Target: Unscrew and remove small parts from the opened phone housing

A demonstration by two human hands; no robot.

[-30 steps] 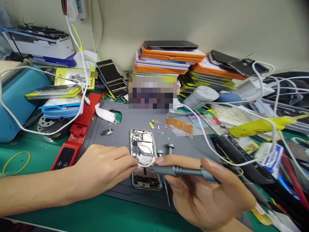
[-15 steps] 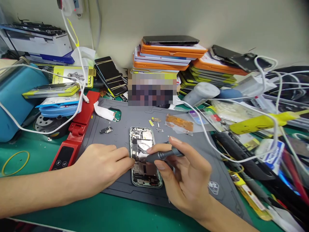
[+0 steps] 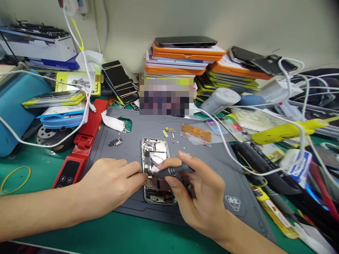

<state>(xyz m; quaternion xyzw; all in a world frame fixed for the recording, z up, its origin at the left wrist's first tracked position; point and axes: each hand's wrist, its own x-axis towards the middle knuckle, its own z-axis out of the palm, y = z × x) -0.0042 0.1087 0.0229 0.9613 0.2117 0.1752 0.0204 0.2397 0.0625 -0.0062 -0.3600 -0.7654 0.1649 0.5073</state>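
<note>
An opened smartphone (image 3: 156, 185) with its inner parts bare lies on the grey work mat (image 3: 127, 208). My left hand (image 3: 115, 187) is closed, its fingertips pressed at the phone's left edge. Between thumb and fingers, my right hand (image 3: 202, 194) grips a dark grey screwdriver (image 3: 174, 171), slanting over the phone's middle. Its tip is hard to make out. Small loose phone parts (image 3: 169, 132) lie beyond the phone, and a dark metal part (image 3: 116, 141) sits to the upper left.
A red hinged device (image 3: 79, 150) runs along the mat's left side. A white cable (image 3: 225, 148) crosses the right side near an amber strip (image 3: 196, 133). Stacked orange cases (image 3: 182, 53) stand behind. Tools, including a yellow-handled one (image 3: 275, 215), crowd the right.
My right hand and the screwdriver have shifted slightly left over the phone. My left hand stays at the phone's edge. The whole view has moved a little.
</note>
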